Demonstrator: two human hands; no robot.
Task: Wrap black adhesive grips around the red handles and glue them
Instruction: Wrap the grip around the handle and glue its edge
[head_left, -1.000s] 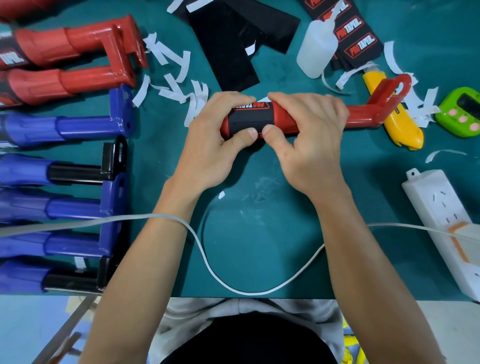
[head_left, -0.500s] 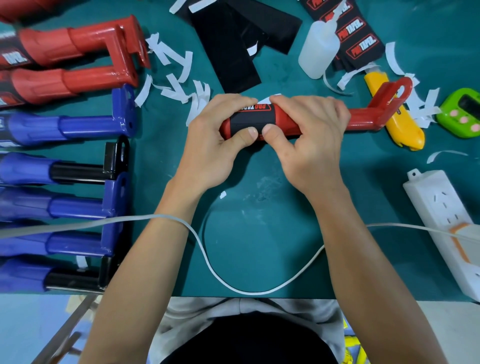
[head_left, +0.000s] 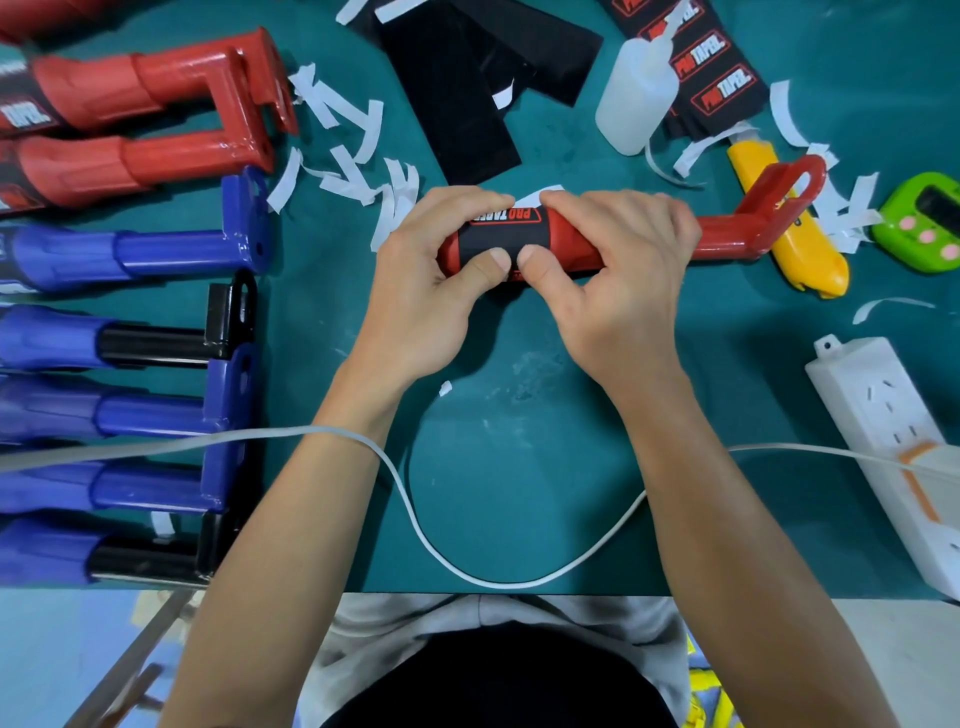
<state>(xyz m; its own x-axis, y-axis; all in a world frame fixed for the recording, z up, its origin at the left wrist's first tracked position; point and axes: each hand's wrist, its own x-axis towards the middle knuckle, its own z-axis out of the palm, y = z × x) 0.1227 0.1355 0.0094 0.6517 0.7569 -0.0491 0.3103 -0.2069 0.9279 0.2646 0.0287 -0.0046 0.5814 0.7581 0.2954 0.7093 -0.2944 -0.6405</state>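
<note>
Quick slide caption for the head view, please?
Left hand and right hand press a black grip around a red handle over the green mat.

Bright, even light from overhead covers the teal table (head_left: 519, 467). Shadows are soft and short: one dim patch lies just below the red handle (head_left: 727, 244) gripped by the left hand (head_left: 431, 291) and right hand (head_left: 618, 291). Small white glints sit on the glossy red handles (head_left: 156, 93) at the far left corner. The centre is sharp, but wide-angle stretch grows toward the edges — the blue handles (head_left: 104, 405) along the table's left edge look smeared and soft.
</note>
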